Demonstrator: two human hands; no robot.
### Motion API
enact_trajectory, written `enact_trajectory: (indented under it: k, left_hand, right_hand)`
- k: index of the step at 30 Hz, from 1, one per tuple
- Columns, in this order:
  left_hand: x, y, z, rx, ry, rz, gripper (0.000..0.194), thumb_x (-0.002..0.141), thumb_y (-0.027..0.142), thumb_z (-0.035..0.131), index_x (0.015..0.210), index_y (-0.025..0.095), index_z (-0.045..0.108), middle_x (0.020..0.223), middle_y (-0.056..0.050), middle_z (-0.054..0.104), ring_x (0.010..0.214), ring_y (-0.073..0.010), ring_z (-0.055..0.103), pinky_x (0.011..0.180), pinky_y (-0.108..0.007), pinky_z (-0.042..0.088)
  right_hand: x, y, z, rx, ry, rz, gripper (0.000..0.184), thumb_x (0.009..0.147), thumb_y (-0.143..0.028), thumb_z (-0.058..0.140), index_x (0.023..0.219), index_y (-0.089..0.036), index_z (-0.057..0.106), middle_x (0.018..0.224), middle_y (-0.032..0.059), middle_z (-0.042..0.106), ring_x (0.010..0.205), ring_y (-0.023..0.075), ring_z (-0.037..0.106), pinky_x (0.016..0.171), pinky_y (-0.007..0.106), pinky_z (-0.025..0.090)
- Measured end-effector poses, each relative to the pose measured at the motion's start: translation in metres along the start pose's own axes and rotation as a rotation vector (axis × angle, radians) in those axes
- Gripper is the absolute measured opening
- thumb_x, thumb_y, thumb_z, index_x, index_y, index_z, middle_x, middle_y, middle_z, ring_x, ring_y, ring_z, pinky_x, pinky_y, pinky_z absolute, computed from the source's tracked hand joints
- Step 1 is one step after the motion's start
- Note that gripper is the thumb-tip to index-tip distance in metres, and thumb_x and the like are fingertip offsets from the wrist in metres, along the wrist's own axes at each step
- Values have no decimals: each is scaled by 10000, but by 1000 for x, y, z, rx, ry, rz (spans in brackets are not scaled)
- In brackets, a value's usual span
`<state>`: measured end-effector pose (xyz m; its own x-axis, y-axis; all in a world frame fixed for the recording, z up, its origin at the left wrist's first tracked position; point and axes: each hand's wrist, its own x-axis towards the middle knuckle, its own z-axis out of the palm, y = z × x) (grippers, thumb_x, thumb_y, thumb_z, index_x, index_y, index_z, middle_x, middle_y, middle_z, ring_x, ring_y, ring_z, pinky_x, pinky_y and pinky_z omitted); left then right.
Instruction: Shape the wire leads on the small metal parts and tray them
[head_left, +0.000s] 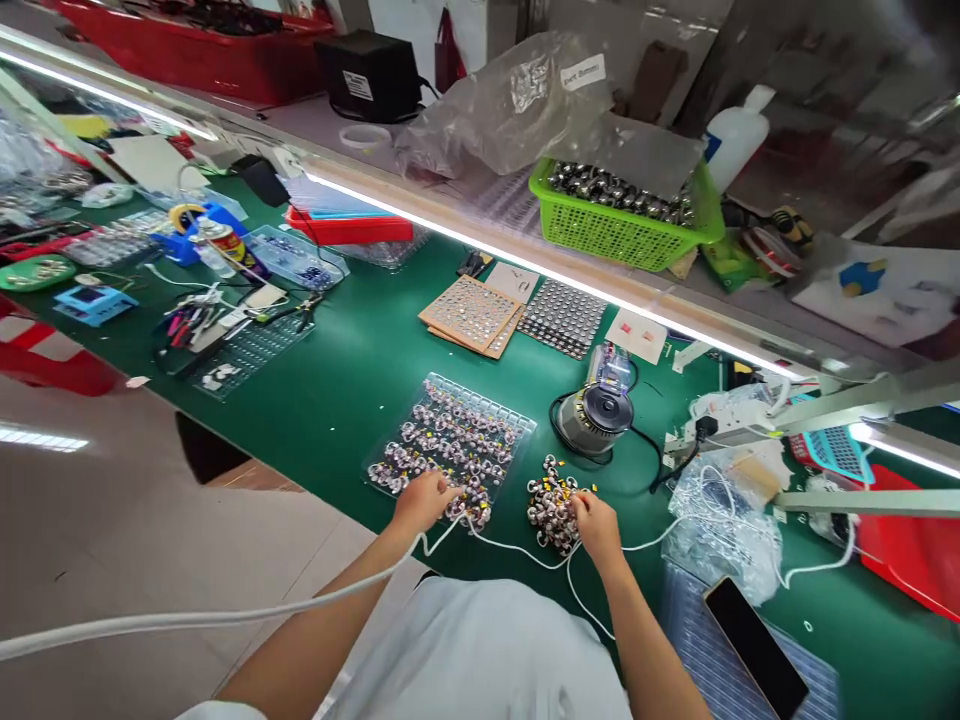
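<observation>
A clear plastic tray [517, 418] on the green bench holds rows of small round silvery parts with yellow tabs. Over the tray's near side is my left hand [424, 502], its thumb and fingers pinched together among the parts. What that pinch holds, if anything, is too small to make out. To the right lies a loose pile of similar parts [551, 505]. My right hand [598, 528] touches the pile's right edge with closed fingertips; their contents are hidden. A white cable [517, 547] runs across below both hands.
Behind the pile stands a round grey device [592, 415] with a black cable. Sheets of round pieces [471, 312] lie farther back. A phone [756, 645] rests on clear trays at right. A lit shelf edge [480, 240] and a green basket [615, 230] overhang the bench.
</observation>
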<state>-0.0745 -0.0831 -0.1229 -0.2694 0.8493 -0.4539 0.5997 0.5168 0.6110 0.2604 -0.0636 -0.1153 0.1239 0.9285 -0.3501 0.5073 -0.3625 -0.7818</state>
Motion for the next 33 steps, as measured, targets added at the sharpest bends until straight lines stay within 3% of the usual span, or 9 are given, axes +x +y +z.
enact_trajectory:
  k: [5,8,11,15,18,21,25,29,33]
  left_hand:
    - [10,-12,10,115,-37,-20,261,729,323,657,517,199,568,545,-44,611,658,-242,612,613,-275,341]
    - [10,-9,7,85,-19,-10,246,748,381,632,580,202,629,617,-51,667,661,-240,621,596,-271,342]
    - [8,1,-3,-5,38,6,248,747,436,619,679,203,672,757,-59,711,749,-251,638,632,-278,383]
    - [3,23,-17,-193,101,13,288,742,475,612,751,191,662,820,-72,715,826,-269,638,727,-315,442]
    - [-2,45,-22,-390,74,11,312,744,484,622,808,180,641,834,-79,722,863,-264,655,785,-337,487]
    - [-10,72,-22,-608,-39,15,316,791,470,599,869,165,619,914,-109,738,899,-245,688,805,-342,540]
    - [-35,115,-19,-873,-282,11,244,846,391,607,907,155,611,979,-130,743,884,-217,716,787,-334,583]
    - [-70,155,-18,-1261,-599,-92,208,796,307,721,848,154,589,914,-90,747,786,-169,716,719,-272,590]
    - [-91,182,-12,-1311,-660,-89,276,726,317,794,816,145,599,832,-67,743,752,-165,708,700,-262,587]
  right_hand:
    - [36,-15,-10,129,113,74,27,686,-234,710,695,-216,728,860,72,753,986,276,647,886,331,442]
    - [57,-27,-6,281,154,141,146,745,-317,726,798,-181,724,875,69,734,900,243,665,794,322,497]
    - [77,-41,4,468,154,236,285,884,-412,618,939,-138,672,874,52,695,737,174,661,664,313,537]
    - [96,-58,13,693,144,297,275,947,-344,564,1137,-147,594,1072,67,646,860,174,655,736,355,566]
    - [98,-71,11,826,137,263,271,945,-323,569,1154,-151,585,1100,70,635,879,180,650,742,359,565]
    - [78,-86,4,930,87,176,209,913,-342,604,953,-139,634,853,18,647,685,124,616,621,269,529]
    - [17,-104,-11,968,-53,40,206,751,-336,753,738,-156,655,646,-14,598,592,108,549,566,228,462]
    - [-58,-116,-31,810,-105,-127,222,791,-306,728,973,-183,691,846,33,680,747,150,605,691,264,483]
    - [-104,-119,-43,442,60,-356,310,866,-254,641,1173,-265,597,1063,58,666,885,200,630,775,341,510]
